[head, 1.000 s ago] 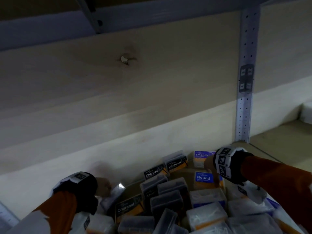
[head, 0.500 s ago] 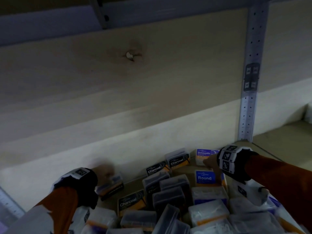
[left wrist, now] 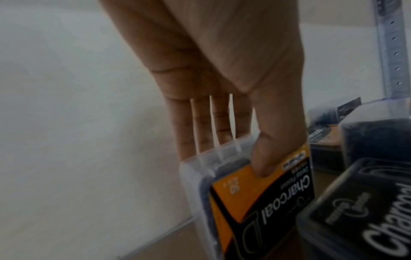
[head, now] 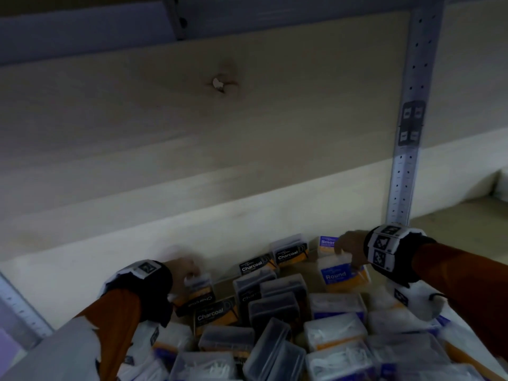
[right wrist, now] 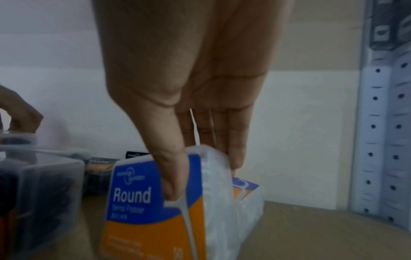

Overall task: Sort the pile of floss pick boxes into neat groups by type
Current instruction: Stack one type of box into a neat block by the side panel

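My left hand (head: 183, 270) pinches a clear Charcoal box (head: 195, 294) with an orange and black label by its top, thumb on the label (left wrist: 262, 193) and fingers (left wrist: 200, 133) behind it, near the back wall at left. My right hand (head: 348, 247) pinches a blue and orange Round box (head: 341, 274) at the back right, thumb on its label (right wrist: 142, 198). A Smooth box (head: 327, 244) stands just behind it. Other Charcoal boxes (head: 288, 253) stand along the wall between my hands. The mixed pile (head: 277, 325) fills the near shelf.
The white back wall (head: 192, 215) runs close behind the boxes. A perforated metal upright (head: 406, 133) stands at the back right, with another shelf bay (head: 461, 215) beyond it. A second upright (head: 19, 312) shows at far left. Wooden shelf surface (right wrist: 311, 232) lies bare right of the Round box.
My left hand has carried its Charcoal box rightward and set it down lower, beside the other Charcoal boxes. My right hand has moved off the Smooth box and taken the Round box by its top.
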`<state>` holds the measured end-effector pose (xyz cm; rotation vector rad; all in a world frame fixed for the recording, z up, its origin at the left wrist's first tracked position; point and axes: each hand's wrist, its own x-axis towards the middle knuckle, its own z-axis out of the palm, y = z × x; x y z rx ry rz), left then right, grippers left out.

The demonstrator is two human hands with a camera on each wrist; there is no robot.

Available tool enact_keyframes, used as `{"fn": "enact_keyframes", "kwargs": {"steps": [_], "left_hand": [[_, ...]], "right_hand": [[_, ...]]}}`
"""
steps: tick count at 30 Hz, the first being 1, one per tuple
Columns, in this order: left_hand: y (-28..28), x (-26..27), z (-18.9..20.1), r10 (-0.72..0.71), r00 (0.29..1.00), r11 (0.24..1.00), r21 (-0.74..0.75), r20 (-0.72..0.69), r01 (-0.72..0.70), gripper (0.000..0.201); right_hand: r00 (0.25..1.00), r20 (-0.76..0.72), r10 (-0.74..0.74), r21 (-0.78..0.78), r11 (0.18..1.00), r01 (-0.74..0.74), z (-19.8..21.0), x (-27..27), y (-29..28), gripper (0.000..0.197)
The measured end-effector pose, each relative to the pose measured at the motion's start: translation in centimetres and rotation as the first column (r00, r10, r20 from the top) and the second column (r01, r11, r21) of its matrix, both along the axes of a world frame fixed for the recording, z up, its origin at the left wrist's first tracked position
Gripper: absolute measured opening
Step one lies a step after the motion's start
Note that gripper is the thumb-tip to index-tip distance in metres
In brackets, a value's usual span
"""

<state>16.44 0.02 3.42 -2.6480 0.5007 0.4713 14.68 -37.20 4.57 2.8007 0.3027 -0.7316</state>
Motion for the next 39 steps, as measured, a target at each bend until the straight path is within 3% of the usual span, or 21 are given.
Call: {"fn": "enact_keyframes", "kwargs": {"steps": [10, 28, 34, 39], "left_hand": [[-1.8, -1.0, -0.2, 0.005, 0.998, 0.999, 0.050, -0.057, -0.002, 0.045], [-3.4, -4.8, 1.5, 0.192, 0.981, 0.974, -0.120, 0.001, -0.190, 0.053], [-3.4, -7.5, 3.6, 0.127, 0.992, 0.986, -0.107, 0.008, -0.125, 0.047], [-2.8, -11.4, 4.9, 0.082, 0.997, 0.980, -0.179, -0.002, -0.081, 0.047]], "right_hand": [[0.975, 0.223, -0.004, 0.025, 1.000, -0.002, 1.2, -1.4, -1.8, 0.060], [0.896, 0.444, -0.021, 0.071, 0.997, -0.012, 4.4, -5.5, -1.2, 0.053], [0.858, 0.512, -0.039, 0.101, 0.995, -0.015, 6.4, -7.8, -0.2, 0.056], [0.820, 0.566, -0.082, 0.217, 0.975, -0.052, 9.2, -11.3, 1.1, 0.058]]}}
